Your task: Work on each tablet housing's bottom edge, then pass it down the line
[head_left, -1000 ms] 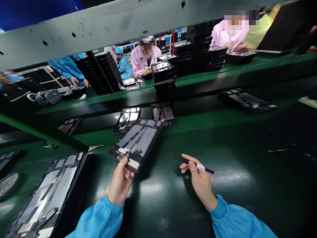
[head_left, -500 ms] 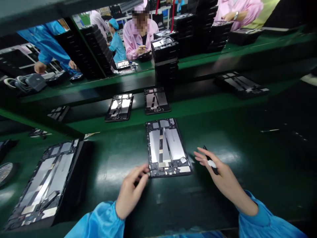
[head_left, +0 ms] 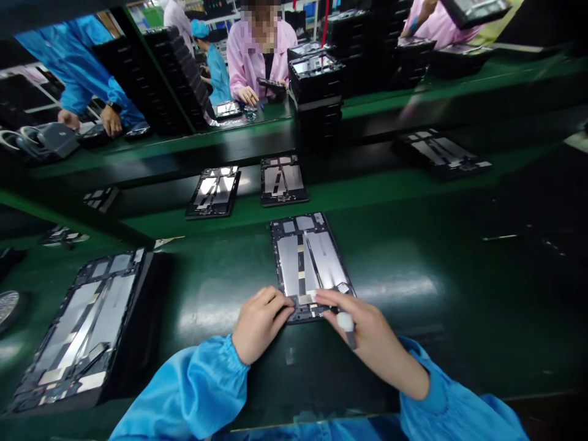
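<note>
An opened tablet (head_left: 312, 251), its silver batteries and ribbon cables exposed, lies on the green bench in front of me. My left hand (head_left: 264, 321) is closed at its lower left corner, thumb and fingertips touching the edge. Over the lower right part of the tablet, my right hand (head_left: 361, 324) reaches in with index finger and thumb near the small connectors. Tucked in that hand is a slim dark tool with a white patch (head_left: 345, 321); its tip is hidden by the fingers.
At left, another opened tablet (head_left: 82, 324) rests on a black stack. Two more opened tablets (head_left: 214, 191) lie beyond mine, another (head_left: 443, 153) at far right. A thin metal rod (head_left: 500, 237) lies on the right. Tray stacks (head_left: 316, 92) and co-workers are across the bench.
My right hand has moved left from beside the tablet to over its lower part. My left hand has come slightly right onto the corner. A co-worker at top right has lifted a tray-like item.
</note>
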Demonstrator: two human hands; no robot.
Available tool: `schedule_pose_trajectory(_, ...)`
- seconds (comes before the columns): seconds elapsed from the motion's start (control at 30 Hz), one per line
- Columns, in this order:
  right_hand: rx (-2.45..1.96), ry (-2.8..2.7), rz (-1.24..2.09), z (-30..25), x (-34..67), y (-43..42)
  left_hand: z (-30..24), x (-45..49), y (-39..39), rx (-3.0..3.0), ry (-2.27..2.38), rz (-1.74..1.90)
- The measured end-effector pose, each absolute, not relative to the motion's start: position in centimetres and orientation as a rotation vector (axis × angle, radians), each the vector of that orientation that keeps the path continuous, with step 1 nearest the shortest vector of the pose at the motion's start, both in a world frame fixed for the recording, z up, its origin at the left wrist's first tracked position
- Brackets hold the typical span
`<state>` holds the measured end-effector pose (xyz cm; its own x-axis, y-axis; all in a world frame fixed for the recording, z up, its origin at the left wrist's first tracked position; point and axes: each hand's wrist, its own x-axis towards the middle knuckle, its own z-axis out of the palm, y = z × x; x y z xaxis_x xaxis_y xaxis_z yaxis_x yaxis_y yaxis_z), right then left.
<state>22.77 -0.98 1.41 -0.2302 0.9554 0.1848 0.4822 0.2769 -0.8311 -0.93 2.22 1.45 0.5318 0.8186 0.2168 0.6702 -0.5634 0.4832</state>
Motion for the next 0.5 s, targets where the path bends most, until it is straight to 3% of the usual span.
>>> schedule_pose_trajectory(0.27, -1.171, -1.946, 0.846, 1.1, 19.2, 0.8, 1.4, -0.5, 1.2, 2.038, 1.264, 0.627)
schedule_pose_trajectory(0.5, -1.174, -1.955, 0.94, 1.2, 19.6, 0.9, 1.1, -0.5, 1.0, 2.305, 1.126, 0.782)
